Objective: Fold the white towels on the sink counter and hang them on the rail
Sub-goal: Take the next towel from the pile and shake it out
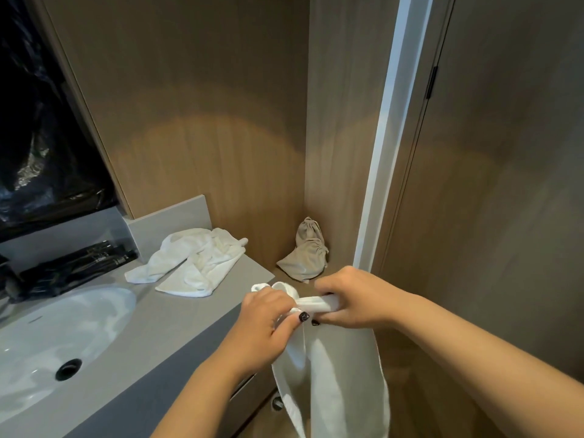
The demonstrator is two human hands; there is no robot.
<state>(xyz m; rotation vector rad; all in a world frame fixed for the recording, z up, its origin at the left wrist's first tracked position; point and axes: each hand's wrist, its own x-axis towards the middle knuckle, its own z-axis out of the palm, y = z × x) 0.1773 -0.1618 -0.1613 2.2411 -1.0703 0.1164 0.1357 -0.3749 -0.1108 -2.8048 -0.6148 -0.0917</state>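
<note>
Beside the grey sink counter (pixel 177 314), your left hand (pixel 265 324) and right hand (pixel 350 300) both pinch the bunched top edge of a white towel (pixel 335 387) hanging smooth below. On the counter, a second, crumpled white towel (pixel 192 260) lies past the oval white basin (pixel 53 339); a beige drawstring cloth bag (pixel 305 251), contents hidden, slumps in the wood-panelled corner.

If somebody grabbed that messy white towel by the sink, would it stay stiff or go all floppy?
Probably floppy: the crumpled towel lies in soft folds on the counter, and the other towel droops limply from both hands. It looks light, since the left hand and right hand hold theirs by pinching. It likely won't roll or break.
</note>
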